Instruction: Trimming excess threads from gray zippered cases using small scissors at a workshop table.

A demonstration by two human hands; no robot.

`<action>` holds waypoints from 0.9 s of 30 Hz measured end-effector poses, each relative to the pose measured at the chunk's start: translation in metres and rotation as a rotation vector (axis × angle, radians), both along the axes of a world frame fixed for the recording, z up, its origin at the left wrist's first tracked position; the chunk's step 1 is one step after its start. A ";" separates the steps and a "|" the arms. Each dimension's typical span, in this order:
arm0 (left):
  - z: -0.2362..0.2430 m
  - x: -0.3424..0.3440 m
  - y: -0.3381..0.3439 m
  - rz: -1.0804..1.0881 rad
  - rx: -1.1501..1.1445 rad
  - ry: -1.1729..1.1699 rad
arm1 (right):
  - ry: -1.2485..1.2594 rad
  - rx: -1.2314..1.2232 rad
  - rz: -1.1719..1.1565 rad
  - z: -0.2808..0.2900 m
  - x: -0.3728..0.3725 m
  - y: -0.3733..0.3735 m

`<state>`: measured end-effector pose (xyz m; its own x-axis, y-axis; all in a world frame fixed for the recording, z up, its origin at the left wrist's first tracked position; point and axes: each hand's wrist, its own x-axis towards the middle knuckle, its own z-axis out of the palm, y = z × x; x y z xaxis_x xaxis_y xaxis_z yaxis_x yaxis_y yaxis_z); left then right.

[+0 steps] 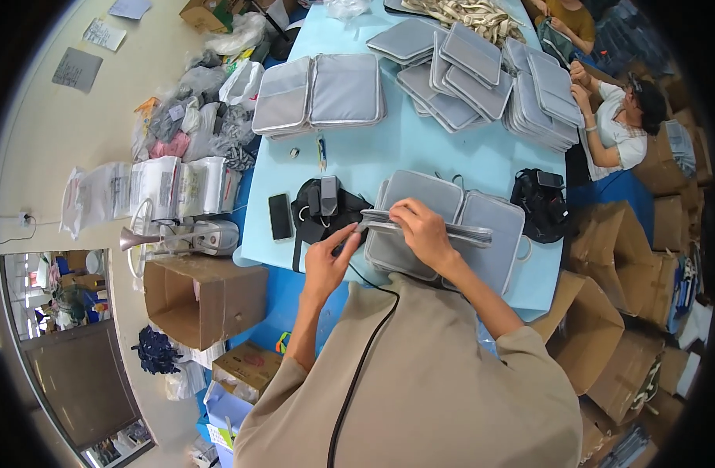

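Observation:
A grey flat fabric case (470,233) stands edge-on toward me above the near side of the table. My right hand (422,232) is closed over its upper edge, fingertips bent down onto it. At its left corner the thumb and forefinger of my left hand (330,256) come together; whether they grip the case's edge or a zip pull is too small to tell. Under and behind it lie more grey cases (494,246). Close to my left hand is a black strapped device with a grey block (329,195), and beside that a dark phone (279,216).
Stacks of grey cases (346,90) (470,58) cover the table's far half. A black bag (539,204) sits at the right edge. Pens (322,154) lie left of centre. Cardboard boxes (205,300) flank the table. A person (619,121) works at the far right.

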<state>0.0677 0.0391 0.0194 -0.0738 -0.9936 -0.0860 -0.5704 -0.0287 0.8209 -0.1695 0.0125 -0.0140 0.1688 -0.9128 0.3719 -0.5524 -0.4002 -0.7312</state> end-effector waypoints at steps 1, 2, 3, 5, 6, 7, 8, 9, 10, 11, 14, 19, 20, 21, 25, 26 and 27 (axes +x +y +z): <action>0.010 -0.003 -0.001 -0.001 0.000 -0.002 | -0.002 0.000 -0.001 -0.001 -0.001 0.000; 0.018 -0.007 -0.003 -0.046 0.060 -0.100 | -0.015 -0.015 -0.016 -0.004 -0.001 0.000; 0.021 -0.011 -0.002 -0.088 0.118 -0.197 | -0.029 -0.032 -0.028 -0.004 -0.001 0.000; 0.017 -0.016 0.000 -0.088 0.031 -0.167 | -0.049 -0.035 -0.027 -0.004 -0.002 -0.001; 0.016 -0.019 -0.001 -0.088 0.006 -0.146 | -0.067 -0.034 -0.029 -0.003 -0.002 -0.001; 0.014 -0.021 -0.001 -0.088 -0.020 -0.125 | -0.065 -0.037 -0.032 -0.002 -0.003 -0.001; 0.013 -0.022 -0.002 -0.090 -0.023 -0.122 | -0.088 -0.016 -0.022 -0.001 -0.003 -0.001; 0.011 -0.024 -0.002 -0.090 -0.013 -0.145 | -0.111 0.006 -0.015 -0.001 -0.004 -0.001; 0.010 -0.025 -0.003 -0.090 -0.003 -0.167 | -0.107 0.004 -0.019 -0.001 -0.005 -0.001; 0.009 -0.026 -0.003 -0.093 -0.004 -0.163 | -0.119 0.007 -0.012 -0.001 -0.006 -0.001; 0.003 -0.024 -0.006 -0.113 -0.058 -0.151 | -0.146 0.020 0.001 -0.001 -0.004 -0.002; 0.016 -0.027 -0.011 -0.142 -0.028 -0.198 | -0.147 0.047 0.018 -0.001 -0.005 -0.001; 0.016 -0.027 -0.011 -0.154 -0.036 -0.195 | -0.142 0.043 0.016 -0.001 -0.005 -0.001; 0.016 -0.026 -0.012 -0.151 -0.036 -0.197 | -0.137 0.041 0.012 -0.001 -0.006 -0.001; 0.014 -0.026 -0.011 -0.103 0.013 -0.160 | -0.151 0.061 0.016 0.000 -0.009 -0.003; 0.013 -0.025 -0.010 -0.061 0.026 -0.113 | -0.138 0.099 0.040 0.001 -0.012 -0.003; 0.010 -0.024 -0.009 -0.062 0.023 -0.113 | -0.126 0.138 0.063 0.002 -0.016 -0.003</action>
